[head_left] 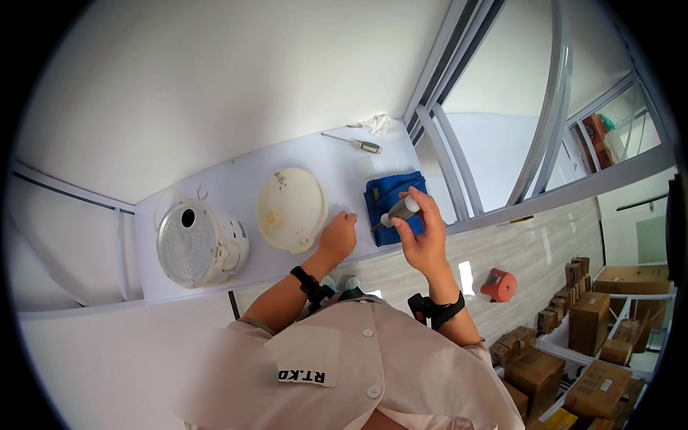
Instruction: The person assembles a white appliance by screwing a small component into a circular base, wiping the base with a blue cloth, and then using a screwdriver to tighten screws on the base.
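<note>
You're standing at the white table (236,183), and the biggest thing on it is the upturned rice cooker body (201,244) by its left edge. Next, the round cream lid (290,209) sits mid-table, then the folded blue cloth (390,204) toward the right edge. Your left hand (338,235) rests curled on the table between lid and cloth, gripping nothing I can see. Your right hand (423,233) pinches 1 screwdriver (398,211) over the cloth; keep its tip steady. A second screwdriver (355,143) lies at the far edge.

Grey-handled screwdriver (398,211), tilted, above blue cloth (390,195)
</note>
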A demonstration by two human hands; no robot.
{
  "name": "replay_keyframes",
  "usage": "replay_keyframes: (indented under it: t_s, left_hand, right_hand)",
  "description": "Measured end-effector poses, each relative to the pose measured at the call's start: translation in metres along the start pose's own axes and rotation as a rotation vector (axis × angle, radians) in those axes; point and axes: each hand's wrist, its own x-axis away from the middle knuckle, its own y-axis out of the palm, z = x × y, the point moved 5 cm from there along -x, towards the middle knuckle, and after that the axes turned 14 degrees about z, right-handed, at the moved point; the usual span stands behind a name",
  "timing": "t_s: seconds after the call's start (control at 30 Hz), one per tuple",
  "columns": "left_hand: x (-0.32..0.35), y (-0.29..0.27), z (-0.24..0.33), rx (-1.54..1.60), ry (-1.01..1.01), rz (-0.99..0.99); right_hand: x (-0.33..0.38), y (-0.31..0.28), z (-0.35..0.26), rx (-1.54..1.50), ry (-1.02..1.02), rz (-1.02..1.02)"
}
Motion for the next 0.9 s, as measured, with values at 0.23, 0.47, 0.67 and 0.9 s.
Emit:
replay_keyframes:
  t_s: [0.23, 0.47, 0.67, 0.9]
  left_hand:
    - [-0.005, -0.004, -0.002, 0.041, 0.037, -0.015]
    - [-0.003, 0.000, -0.006, 0.094, 0.029, 0.109]
    - [-0.001, -0.005, -0.002, 0.096, 0.009, 0.068]
    - [-0.008, -0.056, 0.036, 0.054, 0.192, 0.201]
  right_hand:
    - [0.001, -0.001, -0.001, 0.017, 0.006, 0.001]
    - [0.005, 0.000, -0.002, 0.016, 0.024, -0.004]
    - [0.007, 0.001, -0.003, 0.013, 0.019, -0.008]
    - [0.007, 0.012, -0.004, -0.021, 0.013, -0.013]
